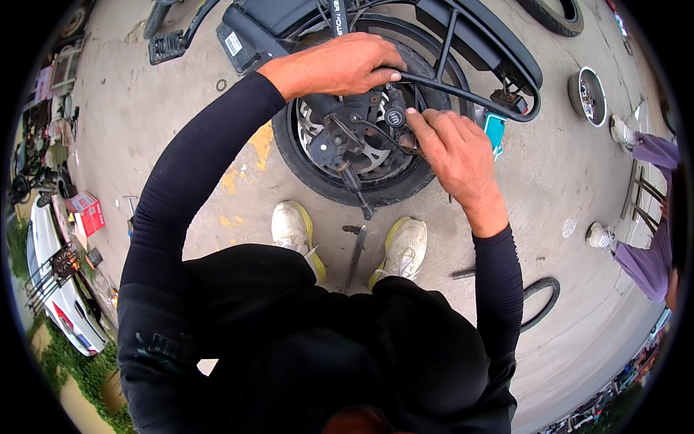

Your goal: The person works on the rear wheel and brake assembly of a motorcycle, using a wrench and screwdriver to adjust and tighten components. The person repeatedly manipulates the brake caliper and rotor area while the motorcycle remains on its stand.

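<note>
A bike or scooter wheel (296, 155) with a black tyre lies on its side, still joined to the machine. Within it show a silver brake disc (375, 157) and a dark brake caliper (395, 116). My left hand (347, 64) is closed on a black tubular bar (470, 97) above the wheel, thumb and fingers at its left end. At the caliper's right side is my right hand (459, 155), fingers bent and a fingertip by the caliper's edge. What those fingers hold, if anything, is hidden. A black footpeg-like part (354, 184) points toward me.
On the concrete between my shoes lies a long flat metal tool (356, 257). A teal box (494, 132) sits right of the wheel, with a metal bowl (587, 96) of small parts farther right. Another person in purple trousers (645, 266) is at the right edge. Loose tyres (542, 300) lie about.
</note>
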`<state>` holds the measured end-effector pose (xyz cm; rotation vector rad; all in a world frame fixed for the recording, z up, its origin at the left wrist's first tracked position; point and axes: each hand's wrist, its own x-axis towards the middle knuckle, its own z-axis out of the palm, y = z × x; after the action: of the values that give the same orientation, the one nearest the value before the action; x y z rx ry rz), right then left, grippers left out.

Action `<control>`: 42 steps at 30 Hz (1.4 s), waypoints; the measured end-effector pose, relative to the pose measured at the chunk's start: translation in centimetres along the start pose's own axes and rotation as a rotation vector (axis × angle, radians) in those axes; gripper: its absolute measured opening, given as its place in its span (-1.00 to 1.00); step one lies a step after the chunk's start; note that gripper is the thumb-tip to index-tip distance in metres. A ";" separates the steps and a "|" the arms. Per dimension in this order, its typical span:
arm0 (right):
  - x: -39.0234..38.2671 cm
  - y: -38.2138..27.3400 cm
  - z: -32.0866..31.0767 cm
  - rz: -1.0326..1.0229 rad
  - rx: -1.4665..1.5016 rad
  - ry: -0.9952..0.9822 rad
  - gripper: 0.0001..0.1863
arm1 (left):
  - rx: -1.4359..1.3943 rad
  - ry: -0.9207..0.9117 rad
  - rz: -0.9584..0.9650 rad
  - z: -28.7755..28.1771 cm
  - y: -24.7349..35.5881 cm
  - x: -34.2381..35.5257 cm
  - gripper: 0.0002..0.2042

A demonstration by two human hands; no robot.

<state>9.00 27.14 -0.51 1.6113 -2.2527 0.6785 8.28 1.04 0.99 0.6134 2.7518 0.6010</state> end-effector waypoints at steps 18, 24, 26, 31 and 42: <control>3.7 0.2 0.1 0.079 0.052 -0.004 -0.56 | -0.045 0.053 -0.021 1.7 0.2 -1.7 -0.69; 4.3 -1.9 4.3 0.448 0.506 0.336 -0.62 | -0.004 0.144 0.142 2.2 1.0 -1.1 -0.72; 6.6 -2.8 4.7 0.502 0.602 0.472 -0.67 | -0.053 0.202 0.098 2.5 1.9 -1.8 -0.71; 8.2 -2.9 3.5 0.439 0.689 0.452 -0.60 | -0.090 0.320 0.107 4.0 2.8 -2.1 -0.70; 10.6 -1.9 2.6 0.248 0.192 0.365 -0.78 | -0.265 0.375 0.105 4.3 2.0 -0.7 -0.81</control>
<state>7.40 16.73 2.91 1.1693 -2.1791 1.1794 11.02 3.84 -1.77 0.6393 2.9098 1.1916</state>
